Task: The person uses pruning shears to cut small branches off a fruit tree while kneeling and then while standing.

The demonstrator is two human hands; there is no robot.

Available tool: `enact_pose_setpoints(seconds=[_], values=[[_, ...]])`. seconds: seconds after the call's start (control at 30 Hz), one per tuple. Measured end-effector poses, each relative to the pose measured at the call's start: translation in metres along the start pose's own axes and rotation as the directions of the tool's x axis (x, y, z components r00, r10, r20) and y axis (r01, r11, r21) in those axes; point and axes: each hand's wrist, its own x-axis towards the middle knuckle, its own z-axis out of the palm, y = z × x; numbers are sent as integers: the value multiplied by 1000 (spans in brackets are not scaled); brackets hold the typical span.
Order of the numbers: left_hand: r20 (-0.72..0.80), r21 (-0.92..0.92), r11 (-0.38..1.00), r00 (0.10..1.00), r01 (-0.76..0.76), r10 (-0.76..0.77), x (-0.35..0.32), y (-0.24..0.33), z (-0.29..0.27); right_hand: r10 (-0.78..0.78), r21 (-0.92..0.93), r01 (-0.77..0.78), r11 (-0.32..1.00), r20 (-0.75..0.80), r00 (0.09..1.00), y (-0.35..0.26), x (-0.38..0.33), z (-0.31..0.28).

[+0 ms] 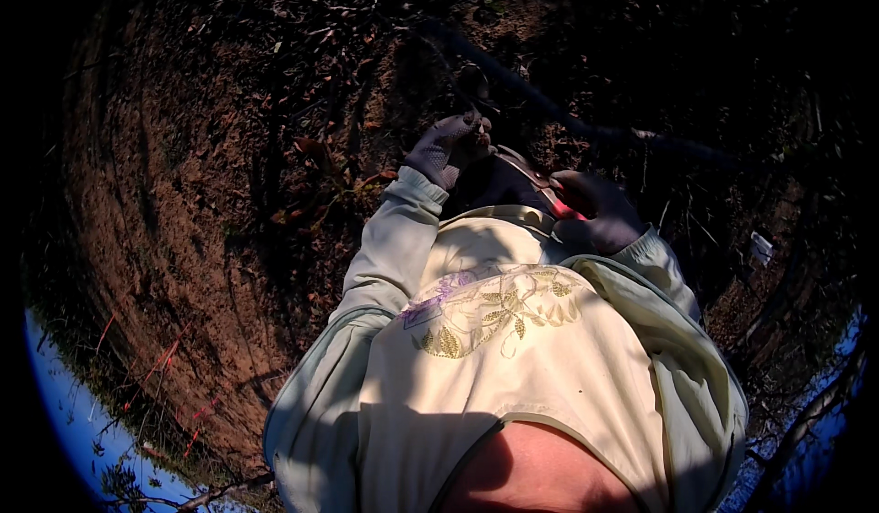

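My left hand [447, 150], in a greyish knit glove, is closed with its fingertips pinched together. A thin twig [464, 97] runs up from those fingertips into the shade. My right hand [600, 213], in a dark glove, is wrapped round the red handles of a pair of pruning shears [560, 205]. Their metal blades point up and left toward my left hand, with a gap between. Whether the blades are parted is hard to make out. Both hands are in front of my waist, partly in deep shadow.
A long dark branch [536, 99] slants across the ground just beyond my hands. Dry leaves and twigs [316, 151] litter the reddish soil [165, 238] on the left. A small white scrap [761, 248] lies at the right. Thin red strands [168, 357] show at lower left.
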Motion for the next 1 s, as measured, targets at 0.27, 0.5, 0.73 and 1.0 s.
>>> enact_pose_setpoints(seconds=[0.27, 0.5, 0.73, 1.0], values=[[104, 50, 998, 994, -41, 35, 0, 1, -2, -48, 47, 44, 998, 74, 996, -10, 9, 6], [97, 90, 995, 995, -40, 31, -3, 3, -1, 32, 10, -33, 999, 105, 994, -11, 10, 1], [67, 40, 999, 998, -15, 12, -8, 4, 1, 37, -38, -35, 999, 31, 999, -21, 5, -14], [149, 33, 998, 988, -55, 49, -13, 5, -5, -332, -419, 366, 831, 156, 930, -39, 35, -37]])
